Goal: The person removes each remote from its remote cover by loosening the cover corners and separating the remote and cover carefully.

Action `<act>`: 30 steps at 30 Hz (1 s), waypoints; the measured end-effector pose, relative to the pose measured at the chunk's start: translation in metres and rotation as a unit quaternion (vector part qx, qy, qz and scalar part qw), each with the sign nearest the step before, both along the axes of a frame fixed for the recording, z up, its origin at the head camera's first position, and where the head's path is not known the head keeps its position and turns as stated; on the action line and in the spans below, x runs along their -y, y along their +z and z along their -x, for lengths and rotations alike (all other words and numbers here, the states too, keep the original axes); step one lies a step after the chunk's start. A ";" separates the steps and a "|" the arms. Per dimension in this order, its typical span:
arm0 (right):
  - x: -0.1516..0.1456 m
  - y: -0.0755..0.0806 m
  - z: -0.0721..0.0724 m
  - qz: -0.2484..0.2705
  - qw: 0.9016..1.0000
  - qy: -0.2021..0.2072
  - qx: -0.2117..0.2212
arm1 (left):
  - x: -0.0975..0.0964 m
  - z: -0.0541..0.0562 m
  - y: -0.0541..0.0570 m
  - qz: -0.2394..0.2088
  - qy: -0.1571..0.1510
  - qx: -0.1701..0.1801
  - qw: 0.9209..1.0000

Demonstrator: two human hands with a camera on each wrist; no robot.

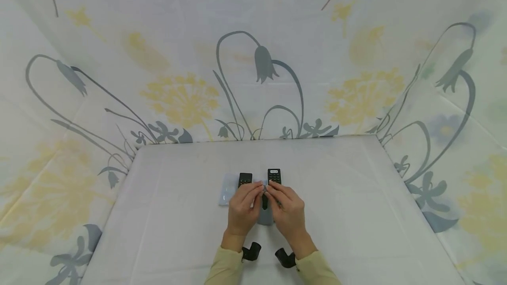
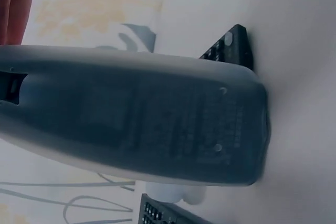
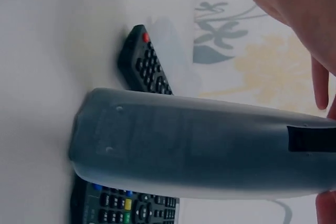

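Both hands meet over the middle of the table, the left hand and the right hand facing each other. Between them stands a grey-blue remote control, its back towards the wrists, with faint lettering and a dark recess near the upper end. Fingertips of both hands pinch it at that upper end. The left wrist view shows the long back of the remote control, its lower end close to the white cloth. In the right wrist view, fingers reach its upper end from the side.
Behind the hands lie a black remote on the left and another black remote on the right, both partly hidden. A pale blue translucent sheet lies by the left one. Black elbow-shaped pieces sit at the wrists. Flowered cloth hangs around the white table.
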State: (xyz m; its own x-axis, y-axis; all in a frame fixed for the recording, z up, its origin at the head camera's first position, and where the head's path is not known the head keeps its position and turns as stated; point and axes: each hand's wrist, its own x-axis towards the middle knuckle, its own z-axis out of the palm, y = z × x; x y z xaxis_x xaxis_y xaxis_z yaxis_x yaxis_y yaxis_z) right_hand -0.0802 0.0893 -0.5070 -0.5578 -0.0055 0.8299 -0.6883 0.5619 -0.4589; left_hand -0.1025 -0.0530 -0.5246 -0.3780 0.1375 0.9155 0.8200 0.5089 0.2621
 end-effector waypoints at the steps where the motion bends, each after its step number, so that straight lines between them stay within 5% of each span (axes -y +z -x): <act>1: 0.001 0.000 0.000 0.002 1.000 -0.004 -0.009 | -0.001 0.000 0.000 -0.003 0.005 -0.006 1.000; 6: 0.005 -0.001 0.000 0.014 0.999 -0.011 -0.029 | -0.005 -0.002 0.000 -0.023 0.014 -0.010 1.000; 13: 0.003 -0.001 -0.001 0.010 0.999 -0.040 -0.025 | 0.000 -0.004 0.004 -0.002 -0.021 0.031 0.999; 23: 0.000 0.001 -0.004 0.064 0.997 0.013 0.033 | 0.004 -0.004 0.008 0.014 -0.037 0.053 0.998; 30: 0.001 -0.001 -0.003 0.082 0.994 0.037 0.062 | -0.001 -0.008 0.010 -0.001 -0.015 0.060 0.998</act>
